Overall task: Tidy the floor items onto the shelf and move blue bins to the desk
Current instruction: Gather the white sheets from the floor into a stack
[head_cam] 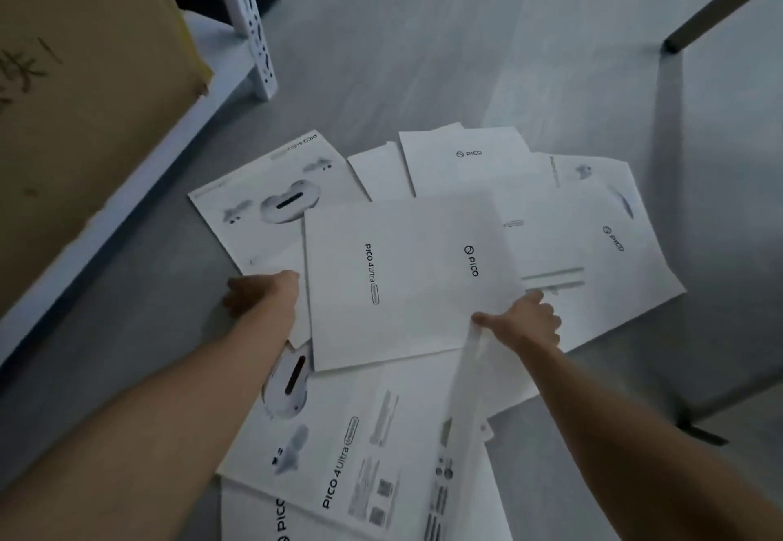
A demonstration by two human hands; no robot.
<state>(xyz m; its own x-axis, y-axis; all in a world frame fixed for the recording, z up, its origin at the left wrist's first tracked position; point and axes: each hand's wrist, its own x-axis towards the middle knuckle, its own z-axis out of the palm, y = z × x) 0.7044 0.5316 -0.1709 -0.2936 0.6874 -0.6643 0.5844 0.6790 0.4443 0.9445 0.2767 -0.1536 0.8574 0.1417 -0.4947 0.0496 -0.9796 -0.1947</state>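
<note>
I get one view only: the head camera, facing forward and steeply down, close above the left hand and right hand. Flattened white boxes fill the floor beyond the fingers.

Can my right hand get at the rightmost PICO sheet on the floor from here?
Probably yes: the rightmost PICO sheet lies flat, mostly uncovered, just beyond the right hand. That hand grips the top sheet and must release it first.
</note>
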